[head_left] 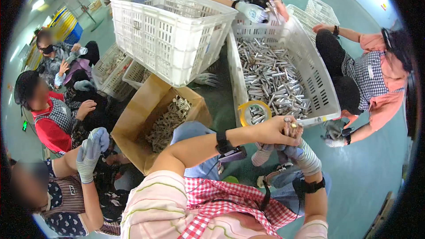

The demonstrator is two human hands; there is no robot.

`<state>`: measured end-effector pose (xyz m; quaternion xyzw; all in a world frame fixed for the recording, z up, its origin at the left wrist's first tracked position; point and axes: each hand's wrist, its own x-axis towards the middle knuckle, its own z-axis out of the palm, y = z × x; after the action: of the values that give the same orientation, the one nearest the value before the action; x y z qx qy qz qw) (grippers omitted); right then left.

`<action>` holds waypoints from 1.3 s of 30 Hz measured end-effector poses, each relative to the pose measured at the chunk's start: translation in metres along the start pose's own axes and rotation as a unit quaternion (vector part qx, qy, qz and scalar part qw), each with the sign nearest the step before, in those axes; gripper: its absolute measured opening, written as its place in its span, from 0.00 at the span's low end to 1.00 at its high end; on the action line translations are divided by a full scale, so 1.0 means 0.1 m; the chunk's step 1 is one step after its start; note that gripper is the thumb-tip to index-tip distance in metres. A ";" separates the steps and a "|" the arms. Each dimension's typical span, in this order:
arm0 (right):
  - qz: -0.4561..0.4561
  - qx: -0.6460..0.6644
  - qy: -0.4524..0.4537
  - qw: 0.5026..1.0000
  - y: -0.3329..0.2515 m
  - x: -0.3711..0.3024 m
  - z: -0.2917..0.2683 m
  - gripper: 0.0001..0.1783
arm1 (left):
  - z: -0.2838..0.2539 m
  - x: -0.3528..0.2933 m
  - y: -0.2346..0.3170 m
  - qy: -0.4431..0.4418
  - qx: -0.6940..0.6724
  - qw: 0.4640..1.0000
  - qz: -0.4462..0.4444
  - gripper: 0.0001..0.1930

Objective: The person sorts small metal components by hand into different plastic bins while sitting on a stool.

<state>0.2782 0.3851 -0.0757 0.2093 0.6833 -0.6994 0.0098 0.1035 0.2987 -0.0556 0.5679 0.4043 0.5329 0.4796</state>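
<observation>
Left hand (283,132): bare, fingers bent close together; whether they clamp a small piece, I cannot tell.
Right hand (305,156): gloved, just below the left; its fingers are partly hidden, so their state is unclear.
Good handling: I think both hands should work over the crate, so a slipped piece falls inside.
White crate (319,89): holds the silver tubes (274,77), heaped loosely; a yellow tape roll (255,103) leans by the near wall.
Cardboard box (128,126): contains tangled pale parts (166,126).
</observation>
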 end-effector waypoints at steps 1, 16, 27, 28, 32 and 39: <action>0.012 0.044 -0.018 0.999 -0.02 0.01 0.02 0.26 | -0.02 -0.02 0.04 -0.007 -0.005 1.000 -0.002 0.18; 0.014 0.135 -0.065 0.989 -0.17 -0.12 0.07 0.28 | -0.04 -0.05 0.06 -0.027 0.083 0.993 -0.080 0.20; 0.030 0.151 -0.043 0.987 -0.14 -0.12 0.07 0.25 | -0.04 -0.03 0.01 -0.050 0.065 0.992 -0.093 0.19; 0.015 0.158 -0.045 0.986 -0.11 -0.11 0.07 0.25 | -0.04 -0.03 0.03 -0.053 0.084 0.991 -0.088 0.18; 0.028 0.158 -0.061 0.985 -0.06 -0.12 0.03 0.27 | -0.01 -0.03 0.02 -0.052 0.101 0.992 -0.045 0.18; 0.027 0.147 -0.055 0.987 -0.03 -0.13 0.08 0.20 | 0.04 -0.10 -0.03 -0.021 0.079 0.994 -0.078 0.16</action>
<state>0.2869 0.3743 -0.0688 0.1881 0.5660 -0.8019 0.0352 0.1064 0.2894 -0.0608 0.5816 0.4782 0.4481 0.4819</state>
